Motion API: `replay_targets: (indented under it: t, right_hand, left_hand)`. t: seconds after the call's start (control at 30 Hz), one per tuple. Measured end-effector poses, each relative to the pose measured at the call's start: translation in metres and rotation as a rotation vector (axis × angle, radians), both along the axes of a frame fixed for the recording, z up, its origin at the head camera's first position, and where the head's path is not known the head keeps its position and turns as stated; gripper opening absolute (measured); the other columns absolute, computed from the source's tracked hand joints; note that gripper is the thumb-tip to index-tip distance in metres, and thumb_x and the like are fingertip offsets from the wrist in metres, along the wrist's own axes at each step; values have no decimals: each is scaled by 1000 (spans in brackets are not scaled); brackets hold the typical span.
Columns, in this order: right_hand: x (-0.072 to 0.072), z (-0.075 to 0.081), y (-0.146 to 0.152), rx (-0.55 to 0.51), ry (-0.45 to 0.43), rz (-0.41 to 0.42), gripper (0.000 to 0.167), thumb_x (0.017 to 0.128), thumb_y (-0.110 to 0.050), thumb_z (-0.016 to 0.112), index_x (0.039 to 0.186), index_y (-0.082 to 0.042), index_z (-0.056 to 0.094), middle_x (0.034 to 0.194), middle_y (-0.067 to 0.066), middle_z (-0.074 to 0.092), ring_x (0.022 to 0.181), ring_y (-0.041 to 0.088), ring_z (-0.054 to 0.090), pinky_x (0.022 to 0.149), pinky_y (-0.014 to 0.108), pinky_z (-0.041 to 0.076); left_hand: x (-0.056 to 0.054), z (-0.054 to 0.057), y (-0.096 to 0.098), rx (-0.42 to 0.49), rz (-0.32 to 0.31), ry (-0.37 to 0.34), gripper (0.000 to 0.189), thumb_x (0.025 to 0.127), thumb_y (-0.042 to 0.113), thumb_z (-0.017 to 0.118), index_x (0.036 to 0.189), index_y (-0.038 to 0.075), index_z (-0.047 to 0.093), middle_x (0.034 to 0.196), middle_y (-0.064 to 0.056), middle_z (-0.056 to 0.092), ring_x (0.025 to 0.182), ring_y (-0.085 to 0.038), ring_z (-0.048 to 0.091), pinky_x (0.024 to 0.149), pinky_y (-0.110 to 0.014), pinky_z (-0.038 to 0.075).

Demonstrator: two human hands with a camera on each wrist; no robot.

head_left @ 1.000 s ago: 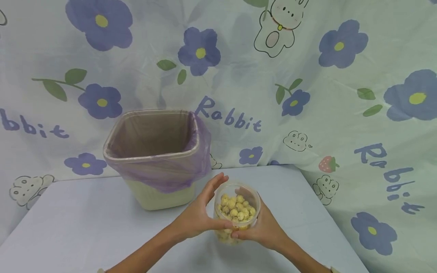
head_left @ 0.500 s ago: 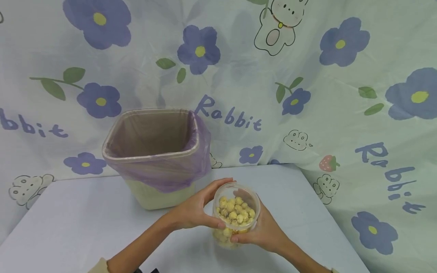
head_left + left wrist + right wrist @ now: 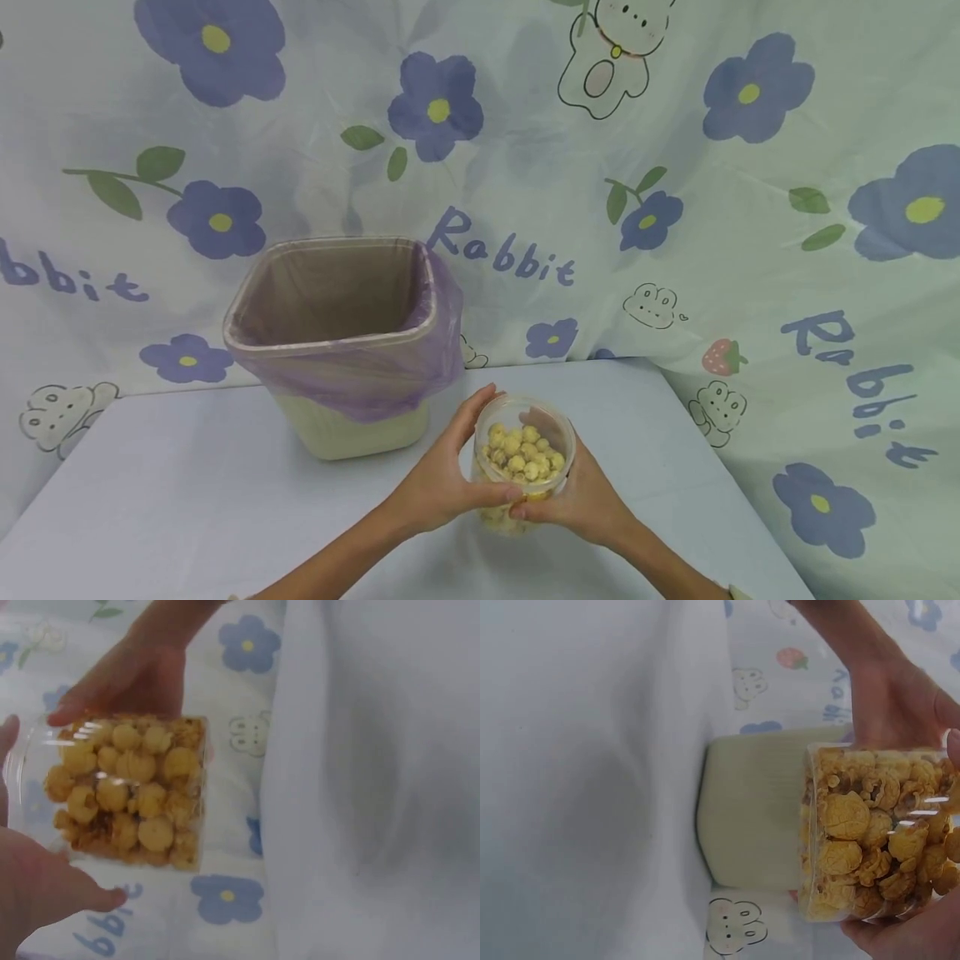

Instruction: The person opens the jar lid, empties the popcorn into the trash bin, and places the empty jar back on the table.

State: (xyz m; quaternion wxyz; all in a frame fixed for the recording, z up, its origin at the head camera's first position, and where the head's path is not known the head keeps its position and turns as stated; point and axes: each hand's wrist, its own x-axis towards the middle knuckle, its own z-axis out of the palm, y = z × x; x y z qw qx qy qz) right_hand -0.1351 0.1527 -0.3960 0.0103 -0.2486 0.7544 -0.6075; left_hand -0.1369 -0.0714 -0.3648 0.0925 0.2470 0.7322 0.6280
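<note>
Popcorn jar (image 3: 129, 791) above tabletop (image 3: 225, 500), apart from bin's rim (image 3: 330, 347).

"From where is the scene taken in?"

"The head view is aimed forward and down; table (image 3: 187, 500), jar (image 3: 555, 427) and bin (image 3: 360, 437) are caught from farther off."

"And in the wrist views?"

"The jar is seen side-on, up close, from opposite sides; it is shared by all three, the bin by head and right wrist only."

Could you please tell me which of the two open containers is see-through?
The round jar held between the left hand and right hand: popcorn shows through it, whereas the bin with the purple liner is opaque.
</note>
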Motion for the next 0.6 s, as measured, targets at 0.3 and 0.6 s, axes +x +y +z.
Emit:
replay_targets:
  t: [0.3, 0.6]
  right_hand:
    - [5, 2, -1, -8, -68, 23, 100, 69, -12, 92, 151, -15, 34, 146, 6, 45, 130, 29, 47, 106, 32, 42]
    - [7, 4, -1, -7, -58, 21, 100, 69, -12, 92, 151, -14, 34, 145, 7, 46, 129, 29, 48, 105, 33, 43]
  left_hand:
    - [-24, 6, -19, -18, -275, 18, 108, 77, 35, 87, 160, 24, 19, 161, 3, 26, 148, -30, 20, 112, -68, 12]
    - [-20, 2, -15, 9, -210, 31, 96, 80, 31, 86, 157, 27, 29, 156, 5, 35, 145, -26, 29, 112, -67, 16]
